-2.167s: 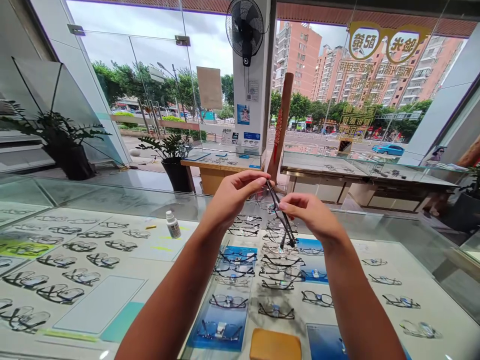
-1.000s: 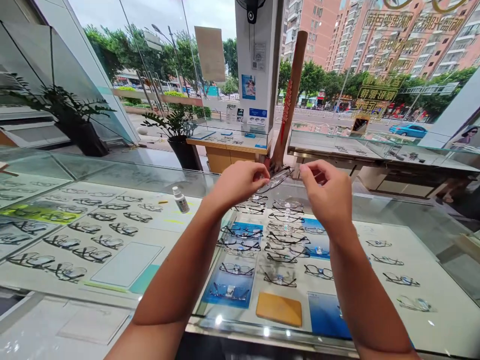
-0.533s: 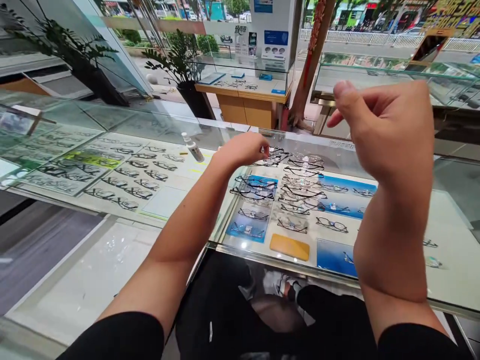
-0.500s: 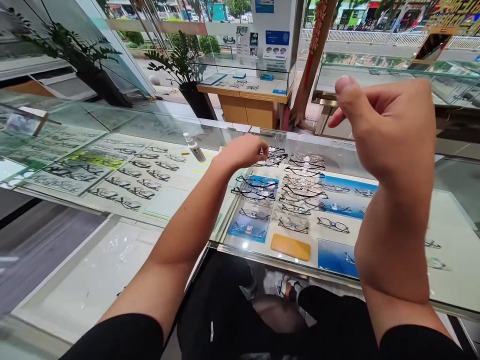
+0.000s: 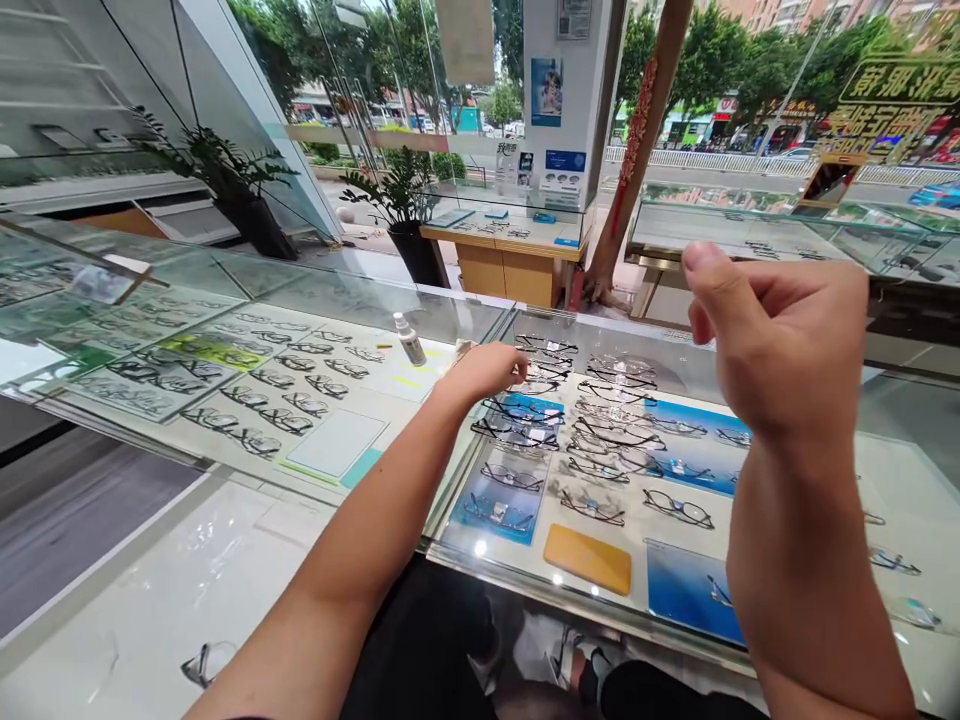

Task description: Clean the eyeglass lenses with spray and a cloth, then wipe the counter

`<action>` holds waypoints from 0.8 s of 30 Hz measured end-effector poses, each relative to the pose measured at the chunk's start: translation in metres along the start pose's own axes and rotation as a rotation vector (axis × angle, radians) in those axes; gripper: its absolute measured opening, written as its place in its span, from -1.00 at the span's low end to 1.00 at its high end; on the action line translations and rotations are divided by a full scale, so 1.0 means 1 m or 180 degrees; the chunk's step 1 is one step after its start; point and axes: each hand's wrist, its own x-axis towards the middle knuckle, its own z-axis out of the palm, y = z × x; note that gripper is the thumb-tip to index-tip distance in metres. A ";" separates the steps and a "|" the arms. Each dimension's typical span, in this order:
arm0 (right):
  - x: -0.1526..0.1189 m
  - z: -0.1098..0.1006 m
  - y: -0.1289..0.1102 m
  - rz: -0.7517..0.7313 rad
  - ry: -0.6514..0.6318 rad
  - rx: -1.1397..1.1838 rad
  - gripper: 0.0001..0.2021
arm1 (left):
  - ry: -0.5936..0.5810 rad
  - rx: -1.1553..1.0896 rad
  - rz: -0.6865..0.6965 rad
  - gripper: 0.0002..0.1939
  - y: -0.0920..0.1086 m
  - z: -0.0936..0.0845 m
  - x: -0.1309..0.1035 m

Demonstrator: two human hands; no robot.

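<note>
My left hand (image 5: pixel 491 370) reaches forward over the glass counter (image 5: pixel 431 545), its fingers curled down close to several eyeglasses (image 5: pixel 551 345). Whatever those fingers may hold is hidden. Just behind that wrist a small whitish thing (image 5: pixel 463 347) shows, too covered to name. My right hand (image 5: pixel 787 340) is raised in the air above the counter's right part, fingers folded in and thumb on top, with nothing visible in it. Between my arms lie rows of eyeglasses (image 5: pixel 679 508) and a yellow-orange flat case (image 5: pixel 587 558).
A white spray bottle (image 5: pixel 409 342) stands left of my left hand. Eyeglasses (image 5: pixel 255 440) fill the left trays. A single pair of glasses (image 5: pixel 208 662) lies on the lower white surface. Potted plants (image 5: pixel 409 235) and another display case (image 5: pixel 502 270) stand beyond the counter.
The view has tilted up, so the counter and my hands sit lower in the picture. My right hand's fingers are folded in more. The left hand stays by the same eyeglasses.
</note>
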 end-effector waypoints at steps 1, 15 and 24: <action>-0.001 0.002 -0.001 -0.0006 0.0021 0.0038 -0.42 | -0.0015 -0.0001 -0.0031 -0.80 0.000 0.001 0.001; -0.002 0.013 0.005 0.0149 -0.0650 -0.0059 -0.32 | 0.0326 0.0205 0.0533 -0.69 0.006 0.007 0.001; -0.005 0.020 0.004 -0.0015 -0.0325 0.0396 -0.23 | 0.0224 0.0298 0.0474 -0.62 0.006 0.022 0.011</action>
